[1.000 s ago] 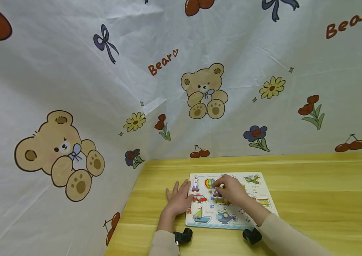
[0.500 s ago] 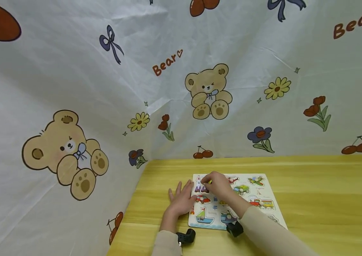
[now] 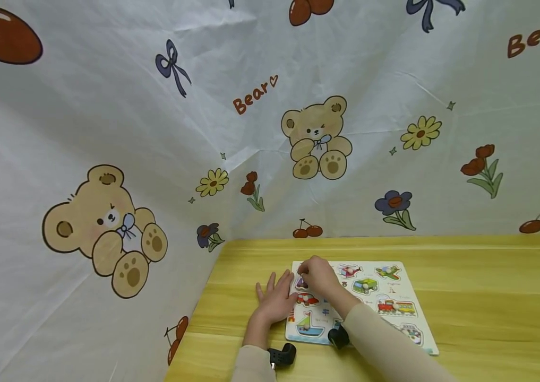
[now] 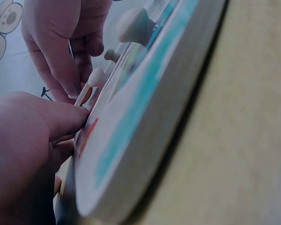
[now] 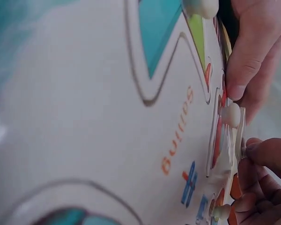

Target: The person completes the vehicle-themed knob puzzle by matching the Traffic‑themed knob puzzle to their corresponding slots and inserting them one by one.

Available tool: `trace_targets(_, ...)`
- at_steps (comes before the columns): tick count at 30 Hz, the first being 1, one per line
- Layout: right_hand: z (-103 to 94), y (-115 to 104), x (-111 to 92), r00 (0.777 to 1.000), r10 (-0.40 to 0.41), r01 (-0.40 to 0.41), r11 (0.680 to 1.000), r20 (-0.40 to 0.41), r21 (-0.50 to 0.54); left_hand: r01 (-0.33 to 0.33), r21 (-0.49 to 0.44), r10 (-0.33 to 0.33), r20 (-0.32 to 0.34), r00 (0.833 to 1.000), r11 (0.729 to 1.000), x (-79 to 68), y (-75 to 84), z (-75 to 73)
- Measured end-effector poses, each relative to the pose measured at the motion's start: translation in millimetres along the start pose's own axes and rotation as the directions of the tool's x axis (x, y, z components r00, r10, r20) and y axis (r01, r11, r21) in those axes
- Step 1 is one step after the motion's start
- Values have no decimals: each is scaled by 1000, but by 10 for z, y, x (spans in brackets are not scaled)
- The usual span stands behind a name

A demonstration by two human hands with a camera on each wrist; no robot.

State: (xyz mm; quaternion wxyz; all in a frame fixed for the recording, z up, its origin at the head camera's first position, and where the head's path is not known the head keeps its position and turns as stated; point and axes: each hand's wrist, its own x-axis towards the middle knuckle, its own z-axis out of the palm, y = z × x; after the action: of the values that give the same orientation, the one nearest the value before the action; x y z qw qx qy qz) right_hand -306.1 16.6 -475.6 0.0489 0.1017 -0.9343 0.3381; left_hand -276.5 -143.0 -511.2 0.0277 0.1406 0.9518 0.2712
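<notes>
A white wooden knob puzzle board (image 3: 367,269) lies flat on the table. My right hand (image 3: 319,278) is over its upper left corner, pinching a rocket puzzle piece (image 3: 301,282) by its small knob. In the right wrist view the rocket piece (image 5: 240,129) is seen edge-on, tilted against the board; whether it sits in its recess cannot be told. My left hand (image 3: 276,302) rests at the board's left edge, fingers spread, thumb on the rim. Just below the rocket is a red car piece (image 3: 307,300), and under that a sailboat piece (image 3: 310,324).
Helicopter (image 3: 349,271), fighter plane (image 3: 387,272), green bus (image 3: 364,286) and train (image 3: 396,306) pieces lie on the board. The right forearm covers part of its lower middle. A bear-printed cloth (image 3: 250,132) hangs behind the wood-grain table (image 3: 499,302).
My right hand has carried the rocket piece leftward from the balloon's side to the board's upper left corner. The left hand has stayed on the edge; the head view shifted slightly.
</notes>
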Motion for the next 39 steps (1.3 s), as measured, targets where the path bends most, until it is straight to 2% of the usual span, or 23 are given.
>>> trace_targets(10, 126, 29, 67, 1000, 5, -6, 996, -10, -85, 3, 20, -3, -8, 1000, 1000, 11, -18, 30)
trace_targets(22, 129, -66, 111, 997, 53, -41, 983, 61, -176, -11, 7, 11, -8, 1000, 1000, 24, -39, 32)
trace_targets(32, 123, -51, 108, 996, -55, 66, 981, 64, -181, -10, 11, 11, -2, 1000, 1000, 39, -23, 17)
trace_targets(39, 119, -44, 50, 992, -94, 108, 976, 81, -190, -4, 20, 4, -2, 1000, 1000, 30, -34, 38)
